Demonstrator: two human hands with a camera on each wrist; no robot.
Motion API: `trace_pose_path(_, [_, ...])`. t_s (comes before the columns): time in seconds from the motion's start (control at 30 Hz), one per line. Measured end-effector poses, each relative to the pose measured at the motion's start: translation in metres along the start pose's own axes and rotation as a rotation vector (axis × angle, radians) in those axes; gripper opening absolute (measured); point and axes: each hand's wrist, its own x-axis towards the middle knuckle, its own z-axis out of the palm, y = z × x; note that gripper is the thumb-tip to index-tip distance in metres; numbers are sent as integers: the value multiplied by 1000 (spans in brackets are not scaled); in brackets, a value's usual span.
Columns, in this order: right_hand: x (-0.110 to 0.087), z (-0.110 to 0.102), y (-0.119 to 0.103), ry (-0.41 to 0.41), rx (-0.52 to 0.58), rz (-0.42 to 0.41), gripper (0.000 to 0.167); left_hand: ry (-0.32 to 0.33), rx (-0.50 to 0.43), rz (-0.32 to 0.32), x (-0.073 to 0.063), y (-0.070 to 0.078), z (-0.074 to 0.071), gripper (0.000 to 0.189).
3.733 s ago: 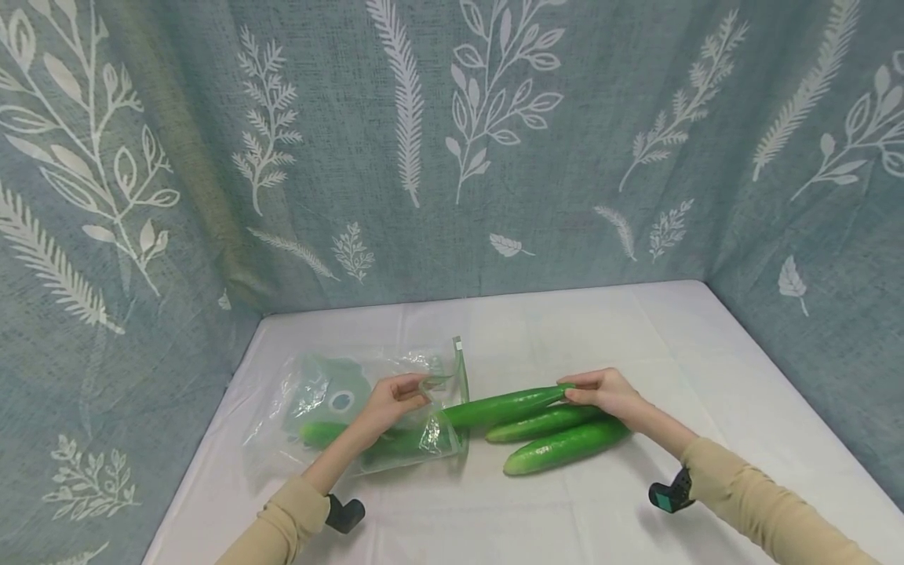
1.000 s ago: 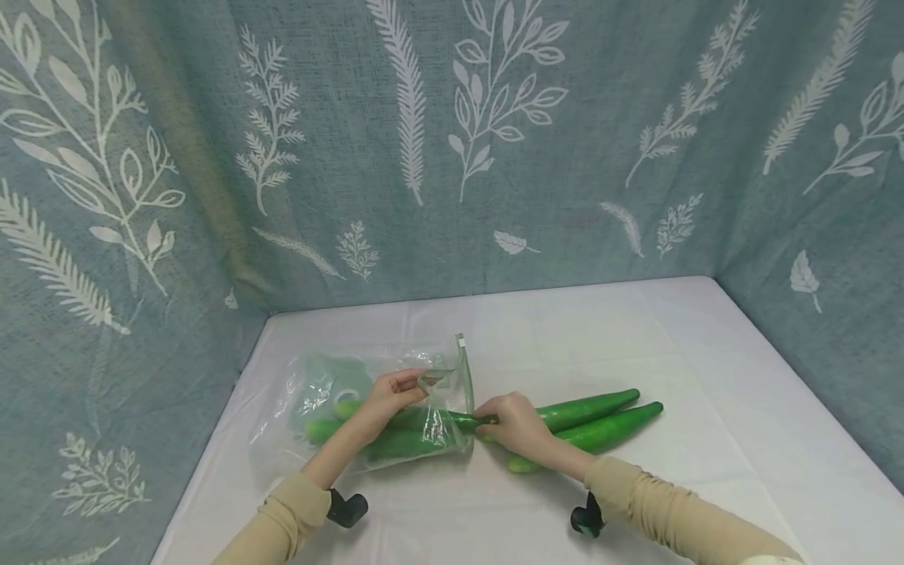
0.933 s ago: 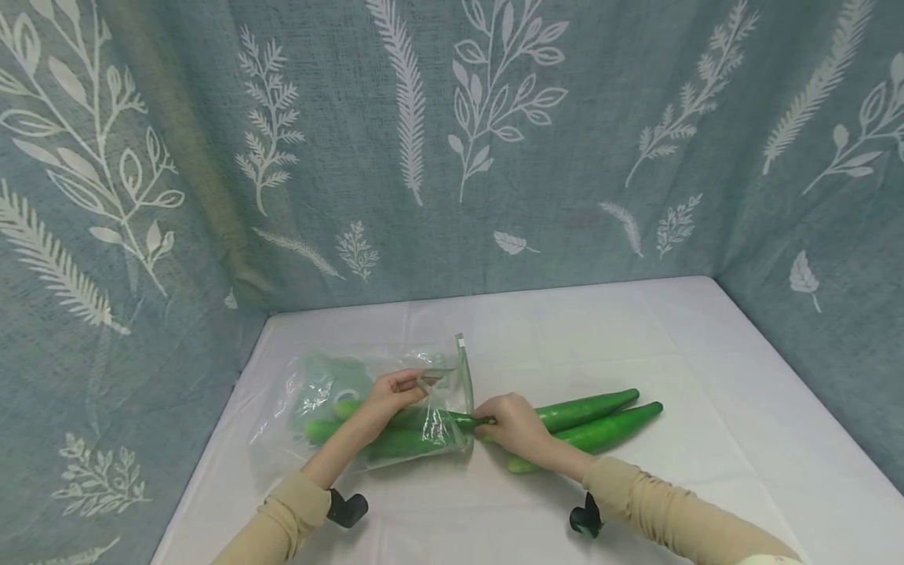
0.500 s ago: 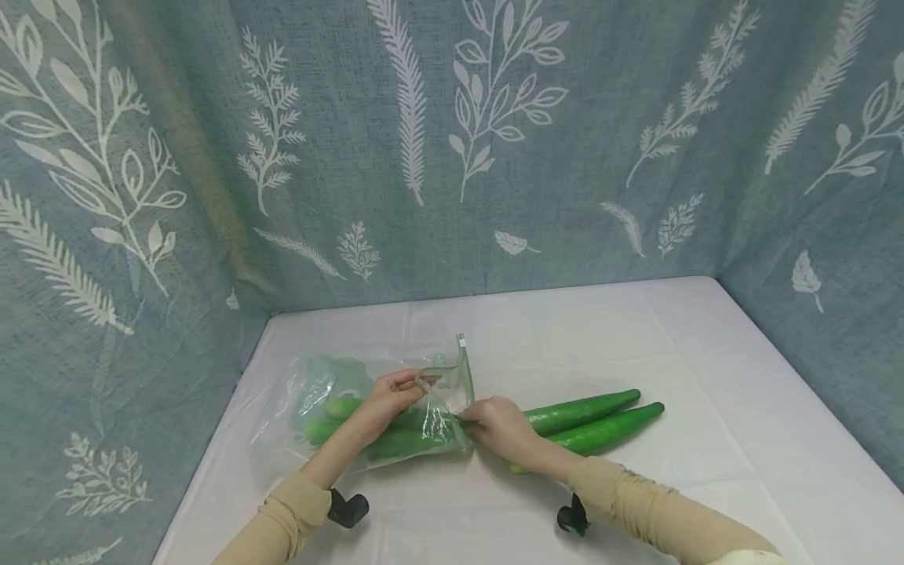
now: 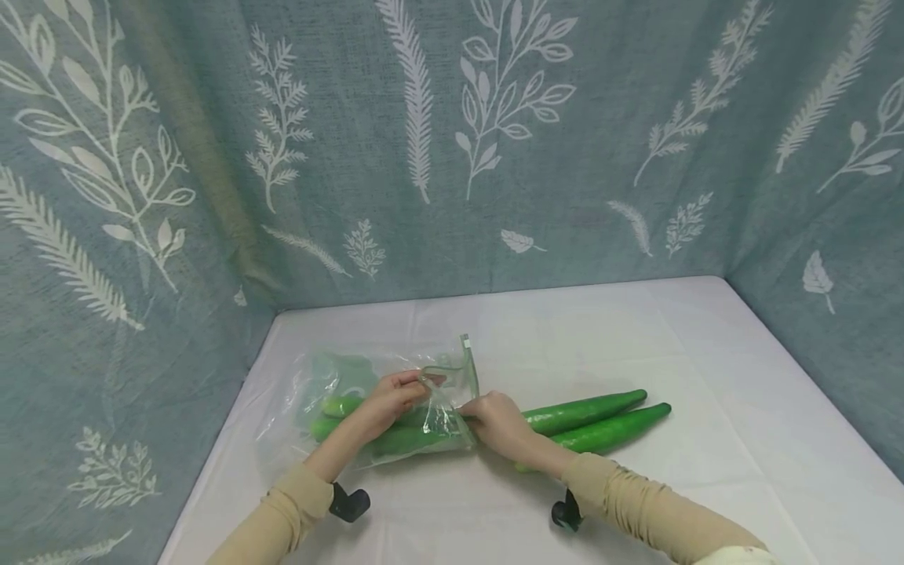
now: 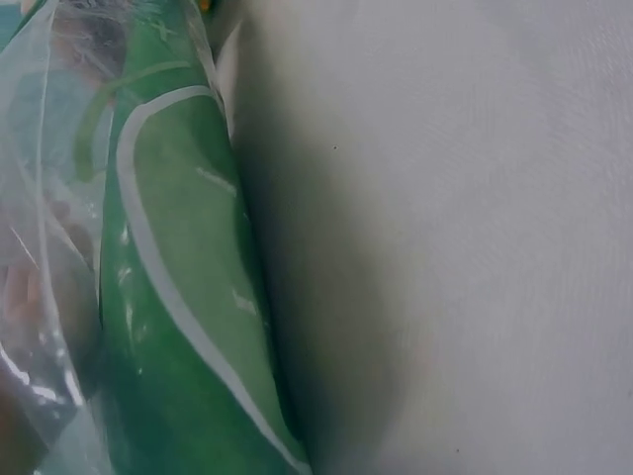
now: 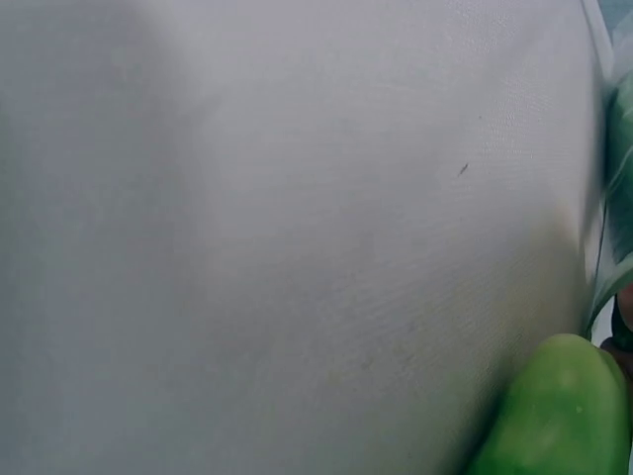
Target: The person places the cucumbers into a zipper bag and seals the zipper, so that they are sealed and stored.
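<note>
A clear zip-top bag [image 5: 278, 424] with a pale green print lies on the left of the table in the head view. My left hand [image 5: 391, 404] pinches the upper edge of its mouth, lifting it so the mouth gapes to the right. Inside, two cucumbers lie side by side: a far one [image 5: 342, 406] and a near one [image 5: 410, 442]. My right hand [image 5: 497, 424] holds the far one's thin stem end right at the mouth. Partly behind the right hand and forearm are two more cucumbers, an upper [image 5: 586, 410] and a lower [image 5: 617, 430].
A white cloth covers the table [image 5: 579, 337]. Blue-green curtains [image 5: 438, 259] with white leaf patterns stand along the back and both sides. A blunt pale cucumber end [image 7: 559, 411] shows low in the right wrist view.
My right hand has moved left, sliding the far cucumber from outside the mouth deep into the bag. My left hand has kept its hold on the bag's edge. The outside cucumbers have shifted slightly.
</note>
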Motion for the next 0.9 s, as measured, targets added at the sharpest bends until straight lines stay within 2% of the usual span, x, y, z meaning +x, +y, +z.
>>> trace_pose_path(0.13, [2, 1, -1, 1, 4, -1, 19, -49, -27, 12, -1, 1, -2, 27])
trace_pose_path(0.43, [1, 4, -5, -10, 26, 32, 22, -79, -31, -53, -3, 4, -4, 37])
trace_pose_path(0.7, [-2, 5, -3, -21, 41, 6, 20, -104, -53, -81, -4, 4, -4, 40])
trace_pose_path(0.9, [-4, 3, -3, -22, -2, -19, 19, -128, -46, -84, -4, 5, -5, 37])
